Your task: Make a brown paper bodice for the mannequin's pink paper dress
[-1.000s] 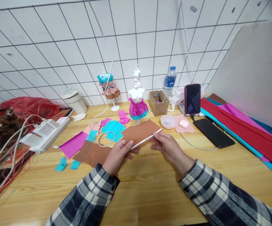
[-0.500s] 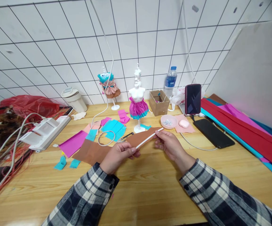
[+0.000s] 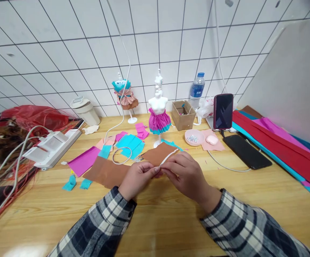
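Above the middle of the table, a brown paper sheet is held up, with a narrow white strip along its near right edge. My left hand pinches the near corner of this sheet between thumb and fingers. Close against it, my right hand is closed in a pinch at the near end of the strip; its fingertips partly hide what they grip. Behind the sheet stands a small white mannequin in a magenta and teal paper skirt. A second brown paper piece lies left of my left hand.
Teal paper, magenta paper and a white ring lie to the left. Further back are a dressed mannequin, a cardboard box and a bead dish. A black phone and a power strip flank the work area.
My right hand has moved left and nearer, from the strip's far end to beside my left hand. The brown sheet and its strip now show a bend. The view has shifted slightly.
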Demonstrator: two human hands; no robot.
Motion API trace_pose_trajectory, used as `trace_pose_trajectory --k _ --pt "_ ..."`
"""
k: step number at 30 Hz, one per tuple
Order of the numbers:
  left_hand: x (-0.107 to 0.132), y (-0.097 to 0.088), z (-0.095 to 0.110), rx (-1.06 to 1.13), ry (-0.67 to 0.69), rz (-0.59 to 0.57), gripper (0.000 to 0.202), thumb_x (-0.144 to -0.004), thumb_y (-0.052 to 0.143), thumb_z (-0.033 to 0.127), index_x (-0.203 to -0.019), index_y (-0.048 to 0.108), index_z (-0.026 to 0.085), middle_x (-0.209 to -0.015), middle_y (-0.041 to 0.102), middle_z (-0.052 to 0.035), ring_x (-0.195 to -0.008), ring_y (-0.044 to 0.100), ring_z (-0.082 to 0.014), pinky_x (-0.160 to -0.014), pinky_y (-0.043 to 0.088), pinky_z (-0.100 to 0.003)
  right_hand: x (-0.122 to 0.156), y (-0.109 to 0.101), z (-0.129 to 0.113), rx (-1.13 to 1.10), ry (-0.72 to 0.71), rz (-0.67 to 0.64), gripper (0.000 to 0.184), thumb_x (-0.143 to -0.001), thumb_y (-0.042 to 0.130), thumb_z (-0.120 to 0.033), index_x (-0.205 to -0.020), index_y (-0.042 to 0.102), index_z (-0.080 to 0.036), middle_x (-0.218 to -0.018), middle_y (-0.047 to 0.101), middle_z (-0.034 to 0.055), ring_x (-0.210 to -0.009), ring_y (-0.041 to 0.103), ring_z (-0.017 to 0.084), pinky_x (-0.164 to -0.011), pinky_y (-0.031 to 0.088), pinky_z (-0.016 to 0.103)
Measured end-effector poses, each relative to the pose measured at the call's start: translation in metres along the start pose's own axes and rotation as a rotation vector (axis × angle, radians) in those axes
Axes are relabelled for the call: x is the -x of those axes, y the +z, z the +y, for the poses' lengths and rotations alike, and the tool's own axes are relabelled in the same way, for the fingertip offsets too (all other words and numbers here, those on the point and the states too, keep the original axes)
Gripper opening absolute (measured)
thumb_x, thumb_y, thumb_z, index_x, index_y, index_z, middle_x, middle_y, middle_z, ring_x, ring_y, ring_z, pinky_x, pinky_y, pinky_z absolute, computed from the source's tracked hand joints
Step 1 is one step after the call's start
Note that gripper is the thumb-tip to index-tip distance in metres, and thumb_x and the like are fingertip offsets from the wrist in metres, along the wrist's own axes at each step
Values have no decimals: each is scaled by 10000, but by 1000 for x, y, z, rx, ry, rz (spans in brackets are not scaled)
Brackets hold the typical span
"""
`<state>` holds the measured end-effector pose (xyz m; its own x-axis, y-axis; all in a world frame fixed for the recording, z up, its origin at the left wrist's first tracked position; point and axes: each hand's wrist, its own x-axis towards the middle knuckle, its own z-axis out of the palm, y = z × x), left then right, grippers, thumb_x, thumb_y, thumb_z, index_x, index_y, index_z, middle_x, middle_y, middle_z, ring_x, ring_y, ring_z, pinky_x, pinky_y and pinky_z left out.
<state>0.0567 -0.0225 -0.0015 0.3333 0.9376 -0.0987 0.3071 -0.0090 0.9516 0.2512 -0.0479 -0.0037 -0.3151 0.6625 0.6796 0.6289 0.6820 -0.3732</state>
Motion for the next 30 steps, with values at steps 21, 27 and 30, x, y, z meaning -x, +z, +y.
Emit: trace_pose_trajectory --k 21,27,30 --pt "3 2 7 143 -38 -76 278 -706 732 462 -725 757 186 -733 742 -58 -682 649 -181 -683 504 -280 3 2 2 43 78 -78 119 -902 580 -245 -911 696 -221 -866 700 42 -805 606 183 -724 449 315" --pt "4 4 9 122 -26 -28 299 -681 727 486 -643 691 191 -693 717 -50 -677 638 -194 -666 484 -287 6 5 -3 -1 105 -54 154 -907 572 -244 -1018 676 -225 -905 701 52 -831 628 178 -745 474 299" --pt "6 5 10 82 -12 -10 276 -687 714 452 -608 651 195 -634 687 -38 -621 611 -175 -614 466 -267 7 6 -5 23 89 -96 134 -915 560 -232 -903 694 -228 -840 702 40 -799 626 175 -743 463 299"
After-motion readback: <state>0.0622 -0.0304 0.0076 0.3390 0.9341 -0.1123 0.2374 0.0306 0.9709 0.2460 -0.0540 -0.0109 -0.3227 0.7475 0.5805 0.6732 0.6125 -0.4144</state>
